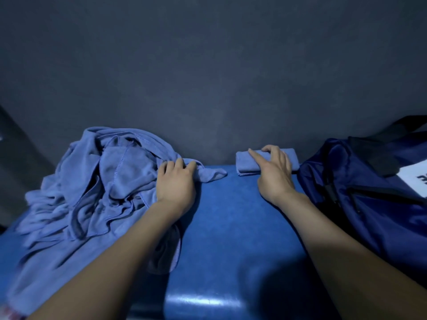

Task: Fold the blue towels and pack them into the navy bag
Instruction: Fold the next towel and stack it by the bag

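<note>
A heap of crumpled blue towels (92,188) covers the left of the blue surface (233,222). My left hand (176,181) lies on the heap's right edge, its fingers curled round a bunched towel corner. A small folded blue towel (245,161) sits at the far edge, right of centre. My right hand (273,168) rests on top of it, fingers spread and bent over its far side. The navy bag (360,192) lies at the right, just beside the folded towel, its black strap (381,146) draped over the top.
A dark grey wall (208,77) rises directly behind the surface. A white label with black print (416,175) shows on the bag. Bare blue surface stretches between my forearms toward the glossy front edge.
</note>
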